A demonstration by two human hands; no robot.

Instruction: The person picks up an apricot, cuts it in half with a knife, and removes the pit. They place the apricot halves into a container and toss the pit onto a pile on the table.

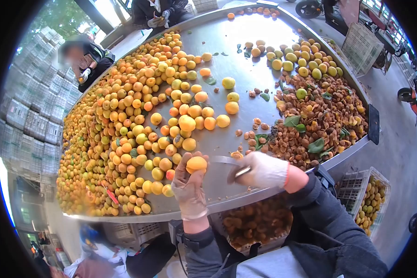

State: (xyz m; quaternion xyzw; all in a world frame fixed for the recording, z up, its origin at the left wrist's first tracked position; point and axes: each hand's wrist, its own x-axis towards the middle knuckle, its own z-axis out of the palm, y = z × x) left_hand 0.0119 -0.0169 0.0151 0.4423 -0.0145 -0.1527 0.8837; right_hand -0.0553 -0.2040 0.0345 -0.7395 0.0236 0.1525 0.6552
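Observation:
My left hand (190, 185), in a stained white glove, holds a yellow-orange apricot (196, 164) between thumb and fingers above the table's near edge. To its right my right hand (259, 170), also gloved, is closed round a small tool (242, 172) with a metallic part; motion blurs its fingers. A large pile of apricots (125, 134) covers the left side of the metal table (217, 160). Brown pits and scraps (329, 120) with green leaves lie heaped on the right, with greenish-yellow fruit (317, 65) behind them.
Below the near edge sits a container of brown pieces (257, 222). A crate of yellow fruit (370, 199) stands on the floor at right. Other people are at the far edge, far left and lower left. A red-handled tool (111, 195) lies on the pile.

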